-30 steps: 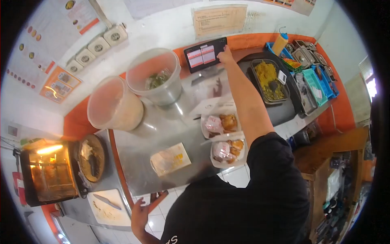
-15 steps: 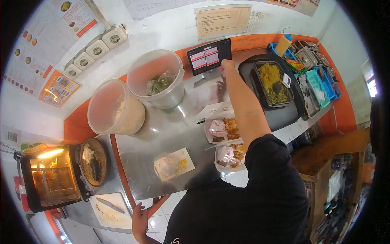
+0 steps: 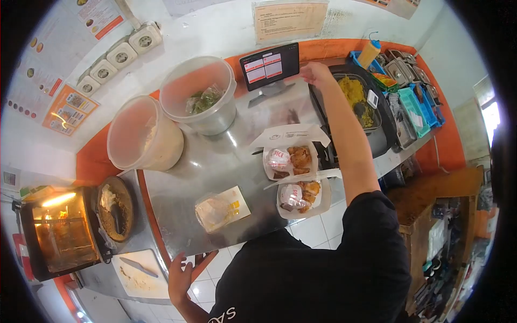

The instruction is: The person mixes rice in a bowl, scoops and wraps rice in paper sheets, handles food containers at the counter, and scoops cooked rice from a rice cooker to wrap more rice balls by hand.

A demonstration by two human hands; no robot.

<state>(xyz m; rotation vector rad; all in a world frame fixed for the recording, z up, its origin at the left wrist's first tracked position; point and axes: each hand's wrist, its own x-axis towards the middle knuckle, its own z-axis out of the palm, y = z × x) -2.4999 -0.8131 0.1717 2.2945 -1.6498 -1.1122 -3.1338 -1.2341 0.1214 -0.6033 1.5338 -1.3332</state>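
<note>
My right hand (image 3: 318, 74) reaches over the far side of the metal table, just right of a tablet on a stand (image 3: 270, 65) showing red and white panels. Its fingers are loosely bent and apart, with nothing visible in them. My left hand (image 3: 180, 277) is low beside the table's near left edge, fingers apart and holding nothing I can see. Below my right forearm stand two open white food boxes, the upper box (image 3: 291, 160) and the lower box (image 3: 305, 198), each with fried chicken pieces and a wrapped rice portion.
Two plastic tubs, a left one (image 3: 144, 134) and one with leafy greens (image 3: 198, 97), stand at the back. A wrapped packet (image 3: 213, 211) lies in front. Right is a tray of yellow-green food (image 3: 353, 89); left are a knife (image 3: 138, 267), a mortar (image 3: 123, 202) and a lit glass cabinet (image 3: 64, 231).
My right hand has drawn away from the tablet's right edge, toward the right. The head view has shifted slightly, and both food boxes are now uncovered by my arm.
</note>
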